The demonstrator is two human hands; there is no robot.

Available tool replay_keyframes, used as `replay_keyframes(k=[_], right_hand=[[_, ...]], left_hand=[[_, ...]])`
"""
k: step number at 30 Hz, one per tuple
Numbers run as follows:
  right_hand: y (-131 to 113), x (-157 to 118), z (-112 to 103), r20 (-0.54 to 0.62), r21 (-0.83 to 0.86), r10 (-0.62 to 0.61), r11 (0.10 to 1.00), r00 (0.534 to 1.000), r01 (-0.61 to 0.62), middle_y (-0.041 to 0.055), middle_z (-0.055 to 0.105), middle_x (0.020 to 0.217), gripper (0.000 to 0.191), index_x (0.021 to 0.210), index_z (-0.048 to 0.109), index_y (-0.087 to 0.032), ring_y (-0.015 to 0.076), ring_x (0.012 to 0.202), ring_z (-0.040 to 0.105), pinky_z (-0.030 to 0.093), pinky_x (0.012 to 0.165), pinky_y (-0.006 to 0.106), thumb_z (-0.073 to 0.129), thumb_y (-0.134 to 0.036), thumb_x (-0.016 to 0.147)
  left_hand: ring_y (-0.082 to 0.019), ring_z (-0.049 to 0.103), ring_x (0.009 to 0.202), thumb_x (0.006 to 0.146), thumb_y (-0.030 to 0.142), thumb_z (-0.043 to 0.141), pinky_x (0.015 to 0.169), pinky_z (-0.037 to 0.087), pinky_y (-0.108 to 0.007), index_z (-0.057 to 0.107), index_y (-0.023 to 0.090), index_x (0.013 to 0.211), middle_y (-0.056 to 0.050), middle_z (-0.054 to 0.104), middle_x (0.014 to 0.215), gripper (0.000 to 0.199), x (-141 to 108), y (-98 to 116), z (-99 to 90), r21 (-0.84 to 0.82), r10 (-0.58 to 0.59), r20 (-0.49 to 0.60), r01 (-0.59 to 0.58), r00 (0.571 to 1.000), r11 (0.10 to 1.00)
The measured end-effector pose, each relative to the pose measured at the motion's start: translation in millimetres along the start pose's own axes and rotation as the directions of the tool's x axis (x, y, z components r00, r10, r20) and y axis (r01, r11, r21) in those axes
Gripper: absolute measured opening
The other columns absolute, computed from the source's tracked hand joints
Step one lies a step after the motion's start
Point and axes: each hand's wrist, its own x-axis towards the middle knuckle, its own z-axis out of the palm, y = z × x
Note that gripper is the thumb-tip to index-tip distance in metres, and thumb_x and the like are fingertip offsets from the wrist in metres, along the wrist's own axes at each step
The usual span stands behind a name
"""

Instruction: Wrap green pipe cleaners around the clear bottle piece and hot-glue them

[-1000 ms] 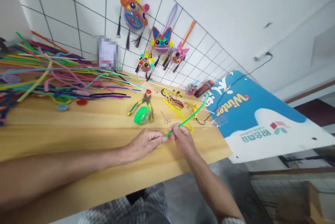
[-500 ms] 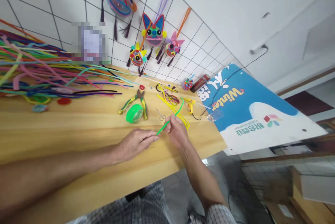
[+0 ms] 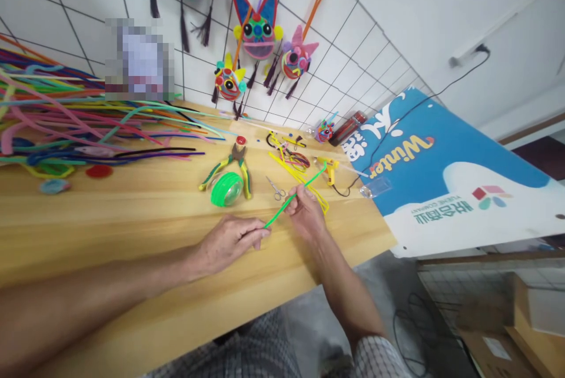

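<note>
A green pipe cleaner point(image 3: 278, 214) stretches between my two hands above the wooden table. My left hand point(image 3: 232, 241) pinches its near end between thumb and fingers. Farther along, my right hand point(image 3: 304, 211) grips it, and the free end points away towards the yellow glue gun point(image 3: 330, 171). Behind my left hand lies a clear ball wrapped partly in green point(image 3: 226, 189), between the handles of the pliers point(image 3: 238, 154). Small scissors point(image 3: 277, 189) rest just beyond my right hand, beside yellow pipe cleaners point(image 3: 318, 198).
A heap of coloured pipe cleaners point(image 3: 88, 116) covers the back left of the table point(image 3: 110, 207). Decorated animal-face ornaments point(image 3: 259, 33) hang on the white wire grid. At the right stands a blue and white sign board point(image 3: 424, 189), with a cable crossing it.
My right hand has shifted slightly right along the green pipe cleaner, which now looks straighter. My left hand keeps its pinch. The camera view has moved a little.
</note>
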Motion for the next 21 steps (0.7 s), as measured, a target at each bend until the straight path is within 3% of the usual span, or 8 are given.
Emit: replay_keyframes(k=[3,7,14,21], right_hand=[[3.6,-6.6,0.3,0.066,-0.076,-0.014,0.997,0.998,0.019,-0.0037,0.060,0.058,0.054,0.076,0.074,-0.020,0.0091,0.050,0.048,0.038,0.051,0.023,0.092,-0.070,0.068],[11.1,-15.0,6.0,0.172,-0.187,0.062,0.982,0.983,-0.029,-0.0026,0.060,0.055,0.053,0.074,0.073,-0.019,0.0095,0.050,0.050,0.038,0.053,0.023,0.086,-0.070,0.076],[18.5,-3.0,15.4,0.127,-0.180,-0.053,0.981,0.990,0.075,-0.0009,0.066,0.064,0.051,0.074,0.075,-0.018,0.0092,0.054,0.054,0.043,0.055,0.023,0.086,-0.068,0.077],[10.4,19.4,25.8,0.194,-0.148,-0.041,0.986,0.980,0.070,-0.0023,0.063,0.059,0.047,0.074,0.075,-0.019,0.0094,0.052,0.052,0.042,0.054,0.024,0.086,-0.065,0.078]], left_hand=[[-0.011,0.061,0.061,0.106,0.036,0.052,0.065,0.044,-0.020,0.070,0.019,0.077,0.001,0.072,0.070,0.038,-0.6,-0.2,0.0,-0.010,-0.026,-0.002,0.026,1.000,1.000],[-0.010,0.059,0.058,0.106,0.036,0.051,0.062,0.042,-0.020,0.070,0.018,0.076,0.003,0.069,0.067,0.040,-0.2,-1.0,-0.5,0.001,-0.031,-0.030,0.031,0.999,1.000],[-0.009,0.055,0.057,0.105,0.034,0.051,0.059,0.039,-0.019,0.071,0.018,0.075,0.004,0.064,0.065,0.040,2.4,-2.2,-3.1,-0.021,-0.018,-0.106,0.015,0.994,1.000],[-0.009,0.053,0.058,0.105,0.033,0.051,0.063,0.041,-0.020,0.070,0.018,0.075,0.004,0.065,0.066,0.038,6.1,-4.5,-5.5,-0.068,-0.048,-0.097,0.041,0.994,0.997]])
